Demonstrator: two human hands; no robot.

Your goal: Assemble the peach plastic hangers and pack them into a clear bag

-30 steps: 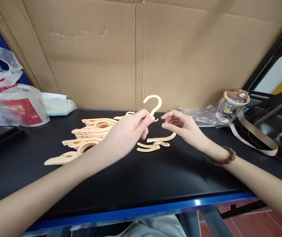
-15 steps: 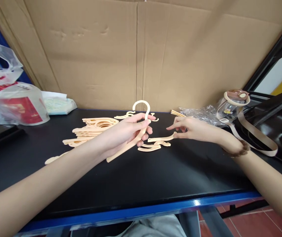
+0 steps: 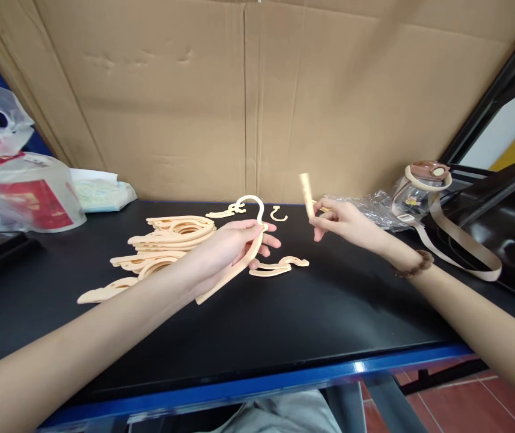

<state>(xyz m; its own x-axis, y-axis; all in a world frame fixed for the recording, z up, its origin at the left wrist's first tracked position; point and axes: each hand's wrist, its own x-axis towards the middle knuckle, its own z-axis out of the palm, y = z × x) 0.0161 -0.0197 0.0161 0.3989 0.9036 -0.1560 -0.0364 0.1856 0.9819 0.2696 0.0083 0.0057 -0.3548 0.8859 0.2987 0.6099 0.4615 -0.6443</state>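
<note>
Pinched in my left hand [image 3: 239, 240] is a cream plastic hanger piece [image 3: 232, 273], a hook on top and one arm slanting down to the left. My right hand [image 3: 336, 219] grips a separate hanger arm [image 3: 306, 195] by its lower end, raised upright above the table and slightly blurred. Between and below the hands, loose hanger arm pieces [image 3: 279, 266] lie on the black table. A loose hook [image 3: 277, 214] rests behind my left fingertips. Several stacked hangers [image 3: 171, 234] are left of my left hand, partly hidden by my forearm.
Cardboard [image 3: 171, 108] stands along the table's back. A plastic bag [image 3: 23, 186] and a tissue pack [image 3: 104, 191] are at the left. Clear wrapping [image 3: 369, 207], a strapped bottle [image 3: 422, 189] and a black bag [image 3: 514, 222] are at the right. More small pieces [image 3: 223, 211] lie behind.
My right hand has taken a hanger arm from the table and lifted it upright. The left hand keeps hold of the hooked piece, nearly in place. The view has shifted slightly.
</note>
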